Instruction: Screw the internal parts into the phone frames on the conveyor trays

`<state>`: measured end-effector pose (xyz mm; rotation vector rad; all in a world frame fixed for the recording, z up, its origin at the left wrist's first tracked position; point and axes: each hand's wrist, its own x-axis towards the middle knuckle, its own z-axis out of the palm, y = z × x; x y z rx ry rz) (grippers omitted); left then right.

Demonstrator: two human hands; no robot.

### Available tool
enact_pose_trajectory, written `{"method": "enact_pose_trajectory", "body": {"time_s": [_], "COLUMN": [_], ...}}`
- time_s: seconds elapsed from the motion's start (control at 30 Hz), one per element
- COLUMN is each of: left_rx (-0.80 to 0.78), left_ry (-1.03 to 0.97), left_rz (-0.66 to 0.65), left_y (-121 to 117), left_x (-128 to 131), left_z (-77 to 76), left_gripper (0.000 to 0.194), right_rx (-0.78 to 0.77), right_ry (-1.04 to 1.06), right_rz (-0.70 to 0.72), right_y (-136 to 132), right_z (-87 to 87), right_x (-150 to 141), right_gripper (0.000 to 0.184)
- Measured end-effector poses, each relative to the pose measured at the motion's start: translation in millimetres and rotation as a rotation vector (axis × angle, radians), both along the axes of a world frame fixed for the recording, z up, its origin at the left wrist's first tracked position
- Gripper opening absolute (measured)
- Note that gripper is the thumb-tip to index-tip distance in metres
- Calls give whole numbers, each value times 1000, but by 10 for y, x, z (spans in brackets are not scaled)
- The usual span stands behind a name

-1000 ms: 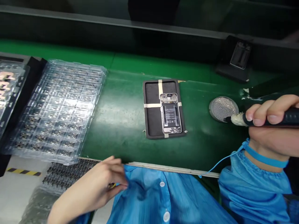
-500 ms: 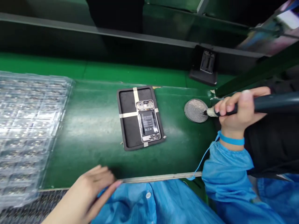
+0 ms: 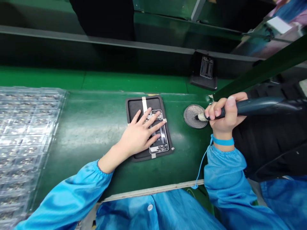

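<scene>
While my left hand [image 3: 141, 134] lies flat, fingers [image 3: 153, 119] spread and not gripping anything, on an opened-up phone [image 3: 159, 148] with its battery showing, taped to a black mat [image 3: 134, 107] on the green table [image 3: 96, 153], the right hand [image 3: 225, 116] is clenched around a soldering iron [image 3: 254, 107]. Its tip touches a round mesh pad [image 3: 189, 119] at the phone's 3 o'clock. Plastic trays [image 3: 28, 137] of small parts sit at 9 o'clock.

Left hand [image 3: 140, 134] flat on phone [image 3: 159, 148], phone on black mat [image 3: 141, 107]. Right hand [image 3: 223, 116] grips soldering iron [image 3: 254, 107], tip in round wire cleaner [image 3: 192, 116].
</scene>
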<state>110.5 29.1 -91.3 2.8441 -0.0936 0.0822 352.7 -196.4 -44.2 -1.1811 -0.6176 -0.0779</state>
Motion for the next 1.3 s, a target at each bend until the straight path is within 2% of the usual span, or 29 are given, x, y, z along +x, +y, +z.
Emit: {"method": "enact_pose_trajectory", "body": {"time_s": [0.2,0.47,0.93,1.3], "left_rx": [-26,-59,-65,-56], "left_ry": [17,42,50,61], "left_rz": [-48,-103,-90,-99], "left_y": [-2,80,80,73], "left_x": [12,-27,-21,-16], "left_z": [24,61,67,69], "left_gripper": [64,87,86,85], "right_rx": [-35,-41,-68,-76], "right_ry": [-2,5,7,-13], "right_rz": [21,36,60,73], "right_y": [-24,-156,-99,-72], "right_z": [29,45,-74,-63], "right_x": [-42,-111,-90,-104], "right_gripper": [49,46,53,48]}}
